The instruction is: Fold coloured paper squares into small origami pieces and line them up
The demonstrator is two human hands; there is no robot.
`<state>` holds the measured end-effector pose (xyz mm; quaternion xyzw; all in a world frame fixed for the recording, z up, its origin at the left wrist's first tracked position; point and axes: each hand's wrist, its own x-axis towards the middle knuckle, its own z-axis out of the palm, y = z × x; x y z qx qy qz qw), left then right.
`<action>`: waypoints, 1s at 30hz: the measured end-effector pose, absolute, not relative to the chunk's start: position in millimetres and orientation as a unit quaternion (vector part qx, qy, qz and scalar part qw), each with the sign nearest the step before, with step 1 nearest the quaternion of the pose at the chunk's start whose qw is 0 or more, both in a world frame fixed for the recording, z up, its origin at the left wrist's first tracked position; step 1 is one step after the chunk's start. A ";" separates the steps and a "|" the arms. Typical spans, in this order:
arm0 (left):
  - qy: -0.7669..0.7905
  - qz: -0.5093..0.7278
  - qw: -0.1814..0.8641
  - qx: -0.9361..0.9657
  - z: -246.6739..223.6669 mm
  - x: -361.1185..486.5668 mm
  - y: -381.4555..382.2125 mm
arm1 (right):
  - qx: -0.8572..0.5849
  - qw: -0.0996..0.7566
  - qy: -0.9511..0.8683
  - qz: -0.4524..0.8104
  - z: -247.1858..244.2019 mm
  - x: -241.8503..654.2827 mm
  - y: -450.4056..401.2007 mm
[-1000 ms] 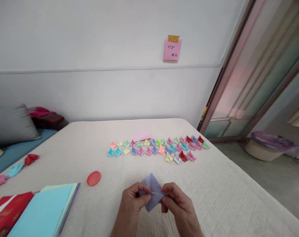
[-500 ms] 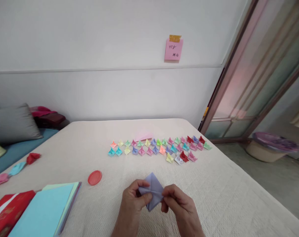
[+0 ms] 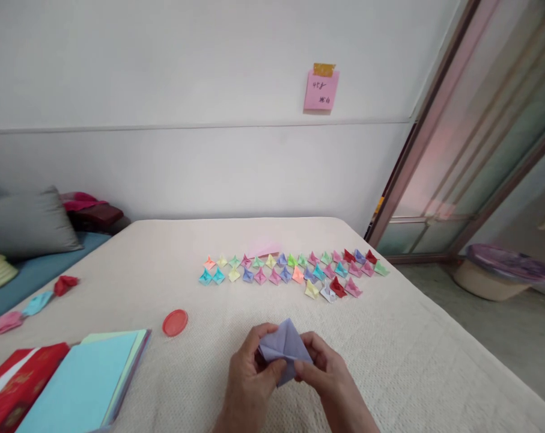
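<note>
A folded sheet of lavender origami paper (image 3: 286, 344), diamond-shaped with one point upward, is held above the table between both hands. My left hand (image 3: 253, 370) grips its left side, thumb pressed on the front and fingers behind. On the right side, my right hand (image 3: 325, 368) pinches the lower right edge between thumb and fingers. The backs of the layers are hidden by the hands. Beyond them stand several small folded paper pieces (image 3: 274, 276) in rows, in many colours.
A red round lid (image 3: 175, 323) lies left of the hands. Nearer the left edge are a stack of coloured paper (image 3: 80, 379) and a red packet (image 3: 22, 382). Three crumpled-looking paper pieces (image 3: 38, 303) lie along the left side. A pink note (image 3: 321, 91) is taped to the wall.
The lavender paper has turned slightly and shifted right in view. My right hand has moved from the paper's right corner to its lower right edge, thumb now on the front.
</note>
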<state>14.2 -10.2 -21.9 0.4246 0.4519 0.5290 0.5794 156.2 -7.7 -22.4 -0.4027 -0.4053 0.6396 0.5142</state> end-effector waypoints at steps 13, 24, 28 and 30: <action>0.416 0.536 0.477 0.558 -16.6 14.5 -13.3 | -0.430 0.514 -0.388 0.632 -32.5 156.5 -5.6; 0.413 0.487 0.558 0.530 -15.5 7.0 -10.2 | -0.419 0.515 -0.385 0.641 -24.2 154.9 -7.4; 0.409 0.500 0.540 0.540 -22.0 7.9 -8.8 | -0.413 0.517 -0.385 0.644 -24.9 155.6 -7.6; 0.413 0.506 0.521 0.550 -23.8 7.9 -8.5 | -0.408 0.516 -0.388 0.646 -24.6 155.9 -7.5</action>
